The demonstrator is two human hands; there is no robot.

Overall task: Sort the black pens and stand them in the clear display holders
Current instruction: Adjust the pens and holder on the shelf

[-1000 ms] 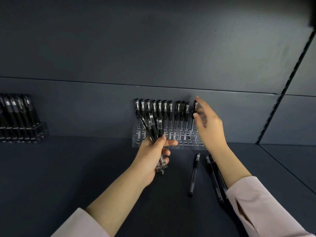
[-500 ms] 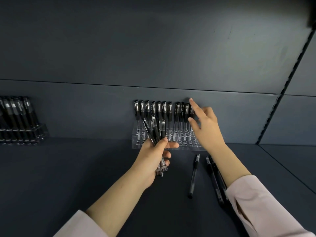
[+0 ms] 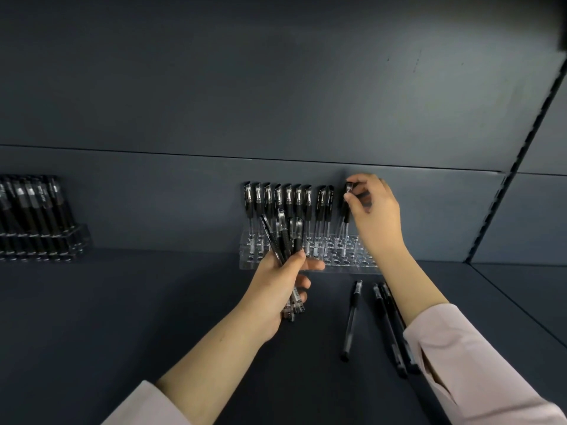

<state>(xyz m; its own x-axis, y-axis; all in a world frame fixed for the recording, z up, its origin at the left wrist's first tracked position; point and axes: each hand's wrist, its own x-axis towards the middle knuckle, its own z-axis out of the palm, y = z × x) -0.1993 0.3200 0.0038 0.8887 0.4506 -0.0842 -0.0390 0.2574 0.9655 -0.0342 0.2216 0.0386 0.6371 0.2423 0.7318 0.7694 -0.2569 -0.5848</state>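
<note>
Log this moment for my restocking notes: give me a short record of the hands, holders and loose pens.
left hand: grips a bundle of pens
right hand: pinches the top of a pen standing in the middle holder
row of pens: upright along that holder's back, left of the pinched pen
left holder: packed with pens
loose pens: at least three lying on the shelf
</note>
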